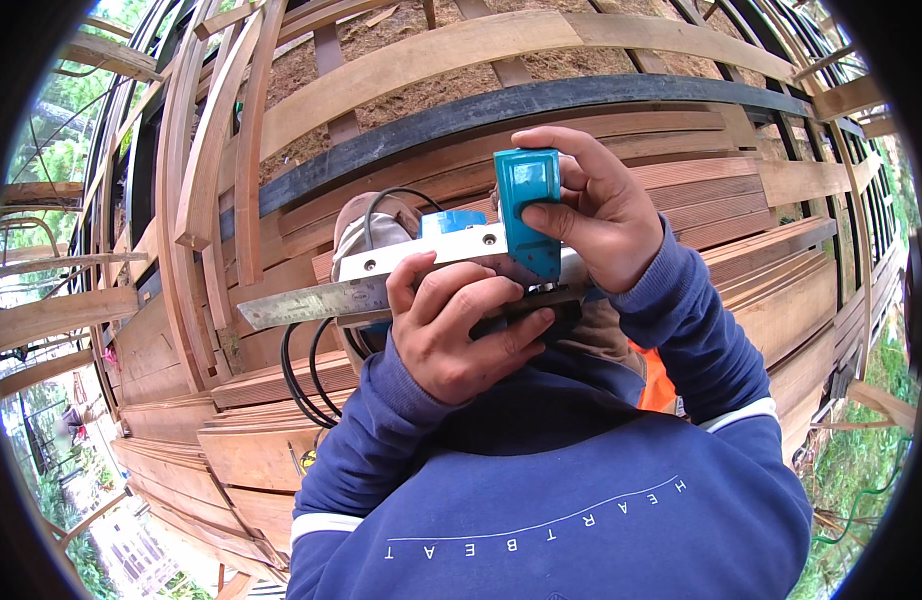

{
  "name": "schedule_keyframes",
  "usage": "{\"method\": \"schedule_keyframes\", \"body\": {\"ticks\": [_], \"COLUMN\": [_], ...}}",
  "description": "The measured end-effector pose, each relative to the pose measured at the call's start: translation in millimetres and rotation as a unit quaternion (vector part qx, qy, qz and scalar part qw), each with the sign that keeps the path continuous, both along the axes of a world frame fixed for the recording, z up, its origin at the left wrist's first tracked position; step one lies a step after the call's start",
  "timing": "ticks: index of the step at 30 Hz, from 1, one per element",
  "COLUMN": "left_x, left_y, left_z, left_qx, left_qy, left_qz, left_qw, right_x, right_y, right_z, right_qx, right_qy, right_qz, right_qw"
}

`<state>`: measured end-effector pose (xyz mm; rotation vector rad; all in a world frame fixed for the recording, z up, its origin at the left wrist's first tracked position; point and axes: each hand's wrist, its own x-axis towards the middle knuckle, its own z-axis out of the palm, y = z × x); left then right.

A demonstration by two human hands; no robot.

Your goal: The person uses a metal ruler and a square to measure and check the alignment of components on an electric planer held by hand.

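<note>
Head view looks down on the person's two hands, which meet at a power tool point(451, 221) in front of the chest, around the middle of the scene. Left hand point(456, 330) is curled, its fingers clamped over a flat metal strip point(306, 303) which lies along the tool and points out to the left; its thumb I cannot see clearly. Right hand point(613, 215) is closed on a teal block point(530, 190), the thumb pressed on its face and the forefinger bent over the far end. I cannot tell if this block is fixed to the tool. A white metal plate point(421, 252) runs just on the far side of the strip, with two screws in it. On the left, near the sleeve, a black cable point(293, 372) hangs in loops. Stacked boards point(771, 275) lie to the right, and farther away a long dark beam point(521, 103) crosses the scene. Something orange point(658, 382) shows beside the right sleeve.
</note>
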<state>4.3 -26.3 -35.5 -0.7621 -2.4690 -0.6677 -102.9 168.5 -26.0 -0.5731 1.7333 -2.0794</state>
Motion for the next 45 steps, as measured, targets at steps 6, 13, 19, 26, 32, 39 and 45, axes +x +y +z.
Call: {"method": "schedule_keyframes", "body": {"ticks": [6, 13, 19, 26, 32, 39, 45], "left_x": [-2, -5, -6, -9, -10, -11, -11], "left_y": [-2, -4, -4, -5, -7, -7, -6], "left_z": [1, 1, 1, 1, 1, -1, -1], "left_qx": [0.007, 0.005, 0.011, 0.019, 0.022, 0.022, 0.022], "left_qy": [-0.014, -0.012, -0.012, -0.007, -0.004, 0.001, 0.002], "left_qz": [-0.002, -0.001, -0.001, -0.003, -0.003, -0.003, -0.003], "left_qw": [1.000, 1.000, 1.000, 1.000, 1.000, 1.000, 1.000], "right_x": [-4, -10, -9, -10, -12, -13, -14], "right_y": [-1, 0, -5, -7, -8, -8, -7], "right_z": [0, 1, 1, 0, -2, -4, -4], "right_qx": [0.011, 0.024, -0.010, -0.012, -0.015, -0.010, 0.002], "right_qy": [0.009, -0.001, -0.015, -0.014, -0.009, -0.009, 0.009], "right_qz": [-0.001, 0.023, 0.004, 0.004, 0.007, 0.010, 0.004], "right_qw": [1.000, 0.999, 1.000, 1.000, 1.000, 1.000, 1.000]}}
